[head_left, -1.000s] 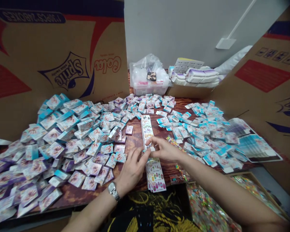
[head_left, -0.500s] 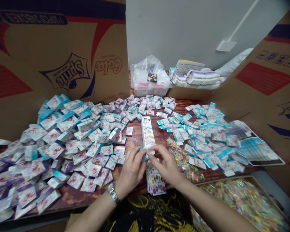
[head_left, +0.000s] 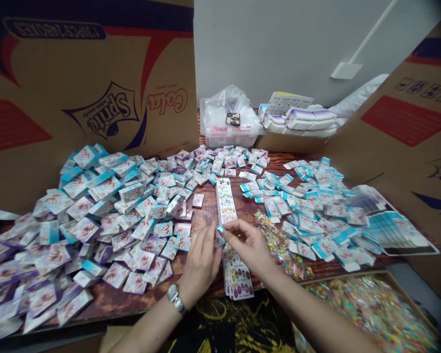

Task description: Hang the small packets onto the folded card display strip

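A small blue-and-white cardboard box (head_left: pixel 219 237) is held between my two hands at the middle of the table. My left hand (head_left: pixel 202 255) wraps its fingers around the box's left side, with a metal watch on that wrist. The thumb and forefinger of my right hand (head_left: pixel 248 247) pinch the box's right side near its top end. Beneath the hands lies a strip of printed sticker sheets (head_left: pixel 226 201); a further stack of sticker sheets (head_left: pixel 238 279) with coloured ovals shows nearer me. My fingers hide part of the box.
A heap of small boxes (head_left: pixel 106 211) covers the left. Opened and flattened boxes (head_left: pixel 308 206) lie right, beside small bags of colourful pieces (head_left: pixel 279 240). A carton of such bags (head_left: pixel 367 309) stands lower right. Large cartons (head_left: pixel 95 73) flank the table; a clear plastic tub (head_left: pixel 230 137) sits behind.
The box's upper end, with a white flap showing before, now looks blue and closed. My left fingers have flattened along its side. The view has shifted slightly.
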`<state>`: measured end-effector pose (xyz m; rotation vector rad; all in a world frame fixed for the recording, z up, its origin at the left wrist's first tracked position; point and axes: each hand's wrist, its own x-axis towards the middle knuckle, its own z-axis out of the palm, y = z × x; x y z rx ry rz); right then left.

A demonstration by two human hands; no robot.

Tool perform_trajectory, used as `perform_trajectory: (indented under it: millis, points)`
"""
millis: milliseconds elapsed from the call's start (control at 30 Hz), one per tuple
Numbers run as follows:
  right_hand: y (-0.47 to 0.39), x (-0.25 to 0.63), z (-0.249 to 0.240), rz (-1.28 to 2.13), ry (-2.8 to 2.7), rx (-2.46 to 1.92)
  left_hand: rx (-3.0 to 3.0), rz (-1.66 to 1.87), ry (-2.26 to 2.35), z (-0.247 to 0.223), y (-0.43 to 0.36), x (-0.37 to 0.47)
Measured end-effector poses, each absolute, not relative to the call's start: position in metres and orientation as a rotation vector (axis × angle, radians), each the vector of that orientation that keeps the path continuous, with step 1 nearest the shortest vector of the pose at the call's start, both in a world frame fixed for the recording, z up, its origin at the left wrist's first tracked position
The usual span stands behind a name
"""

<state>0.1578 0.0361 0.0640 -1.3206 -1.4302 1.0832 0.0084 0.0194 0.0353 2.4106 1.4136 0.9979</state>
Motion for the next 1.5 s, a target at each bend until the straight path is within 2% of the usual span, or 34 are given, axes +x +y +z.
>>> perform_trajectory:
  millis: [367, 533, 667, 767, 867, 967, 1100, 1267, 1500]
  points:
    - [0.013, 0.141, 0.06, 0.507, -1.729, -1.227, 2.438, 0.964, 1.533, 0.034, 0.019, 0.015]
    - [0.019, 0.153, 0.053, 0.656, -1.849, -1.185, 2.348, 0.868, 1.417, 0.026, 0.026, 0.009]
    - [0.047, 0.182, 0.056, 0.754, -1.772, -1.317, 2.357, 0.77, 1.504, 0.039, 0.085, 0.0]
    - [0.07, 0.204, 0.056, 0.673, -1.726, -1.388, 2.415, 0.991, 1.51, 0.073, 0.148, -0.001]
    - [0.088, 0.221, 0.047, 0.552, -1.941, -1.378, 2.433, 1.312, 1.46, 0.107, 0.181, 0.003]
    - [0.101, 0.229, 0.032, 0.516, -2.376, -1.265, 2.388, 1.297, 1.386, 0.11, 0.169, 0.008]
    - [0.114, 0.227, 0.017, 0.504, -2.729, -1.172, 2.191, 1.114, 1.379, 0.069, 0.126, 0.004]
    - [0.12, 0.221, 0.01, 0.445, -2.799, -1.148, 1.789, 1.019, 1.316, 0.037, 0.086, -0.005]
    - [0.112, 0.221, 0.009, 0.47, -2.775, -1.206, 1.457, 0.839, 1.049, 0.054, 0.044, 0.005]
